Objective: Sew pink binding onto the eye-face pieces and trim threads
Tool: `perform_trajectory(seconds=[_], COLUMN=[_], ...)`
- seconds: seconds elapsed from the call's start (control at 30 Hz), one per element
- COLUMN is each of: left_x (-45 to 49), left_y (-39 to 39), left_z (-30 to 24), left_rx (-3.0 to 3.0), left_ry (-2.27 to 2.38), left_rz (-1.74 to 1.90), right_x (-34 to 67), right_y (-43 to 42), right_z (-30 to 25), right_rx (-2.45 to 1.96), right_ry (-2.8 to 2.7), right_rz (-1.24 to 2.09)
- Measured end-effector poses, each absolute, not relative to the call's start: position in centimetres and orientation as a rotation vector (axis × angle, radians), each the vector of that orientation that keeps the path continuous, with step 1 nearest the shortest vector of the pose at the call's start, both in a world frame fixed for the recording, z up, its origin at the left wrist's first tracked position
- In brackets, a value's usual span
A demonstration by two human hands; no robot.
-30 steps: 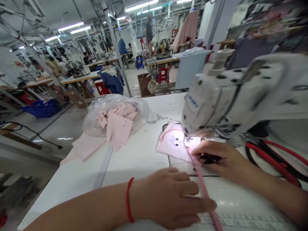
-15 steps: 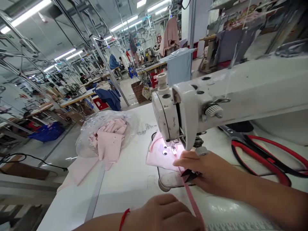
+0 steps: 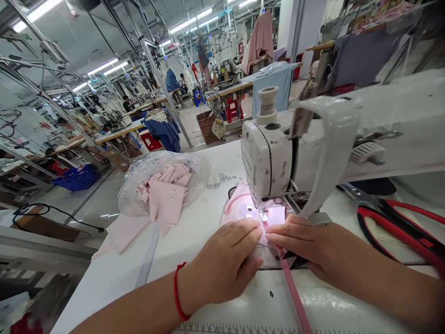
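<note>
Under the lit presser foot [image 3: 264, 216] of a white sewing machine [image 3: 269, 160] lies a pink fabric piece [image 3: 238, 204] with round eye-like spots. My left hand [image 3: 220, 262], a red cord on its wrist, lies on this fabric left of the needle, fingers flat and thumb apart. On the other side, my right hand [image 3: 309, 239] has its fingertips at a narrow pink strip [image 3: 294, 294], which runs from the foot toward me. Black thread snips [image 3: 294, 260] are tucked in that hand, blades poking out below; their handles are hidden.
Large red-and-black scissors [image 3: 399, 222] lie right, beneath the machine arm. At left, a clear plastic bag [image 3: 134, 174] holds pink cut pieces [image 3: 167, 199]. A printed ruler scale [image 3: 243, 328] runs along the front. Behind stand other sewing tables and a blue basket [image 3: 76, 177].
My left hand has moved up and forward from the front edge onto the fabric by the presser foot. My right hand stays by the strip with the snips. The view has shifted slightly.
</note>
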State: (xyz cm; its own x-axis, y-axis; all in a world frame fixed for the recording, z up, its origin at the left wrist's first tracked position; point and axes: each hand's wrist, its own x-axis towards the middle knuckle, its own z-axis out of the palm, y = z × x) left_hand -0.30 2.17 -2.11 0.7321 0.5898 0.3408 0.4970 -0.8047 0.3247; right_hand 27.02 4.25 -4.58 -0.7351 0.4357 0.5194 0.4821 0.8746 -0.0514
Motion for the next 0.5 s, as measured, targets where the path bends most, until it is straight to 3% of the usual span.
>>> perform_trajectory(seconds=[0.23,0.5], left_x=[-0.1,-0.3], left_y=[2.0,2.1], left_z=[-2.2,-2.4], left_rx=[2.716,2.709], left_ry=[0.854,0.913], left_rz=[0.605,0.605], right_x=[26.8,28.6], right_y=[4.3,4.9], right_z=[-8.2,-5.9], right_rx=[-0.735,-0.755], right_ry=[-2.445,-2.482], right_rz=[-0.203,-0.249])
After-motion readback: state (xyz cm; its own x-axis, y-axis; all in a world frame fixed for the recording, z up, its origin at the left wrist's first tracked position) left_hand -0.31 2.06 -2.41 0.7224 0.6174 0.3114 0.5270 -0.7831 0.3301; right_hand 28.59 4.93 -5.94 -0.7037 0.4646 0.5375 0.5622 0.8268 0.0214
